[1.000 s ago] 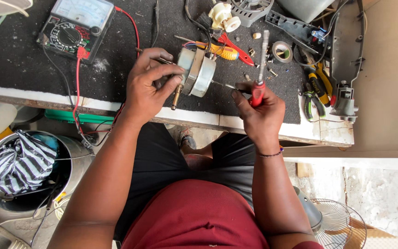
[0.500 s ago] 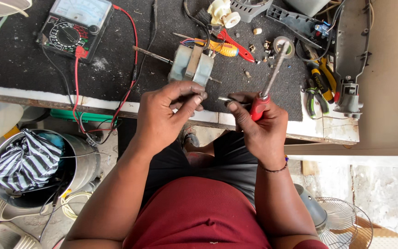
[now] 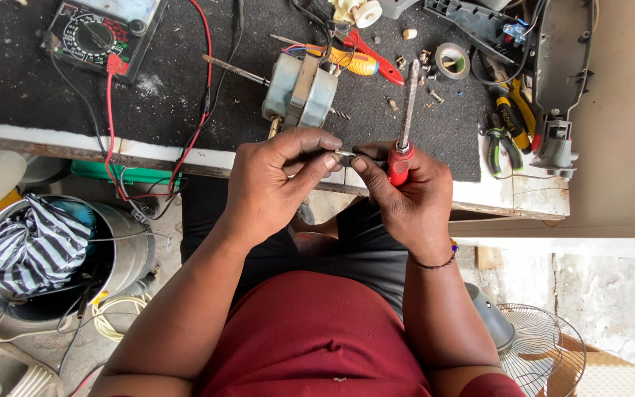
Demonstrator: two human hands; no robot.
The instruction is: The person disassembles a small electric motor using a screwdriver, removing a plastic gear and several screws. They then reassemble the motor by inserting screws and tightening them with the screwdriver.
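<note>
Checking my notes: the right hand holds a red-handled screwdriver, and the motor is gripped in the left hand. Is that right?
Not quite. The head view shows the motor lying on the black mat, free of both hands. The left hand pinches a small metal piece. The right hand does hold the red-handled screwdriver.

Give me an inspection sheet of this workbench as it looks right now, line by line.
Surface: workbench with a dark mat over it, white front edge.
Job's things: small metal part pinched between both hands; red-handled screwdriver in the right hand, shaft pointing away; small motor on the mat just beyond.
Clutter: tape roll, pliers, loose screws, grey plastic housing.
Grippers: left hand and right hand meet over the bench edge.
Cables: red lead from the meter hangs over the edge.
Surroundings: metal bucket with striped cloth, fan grille, sandals.
</note>
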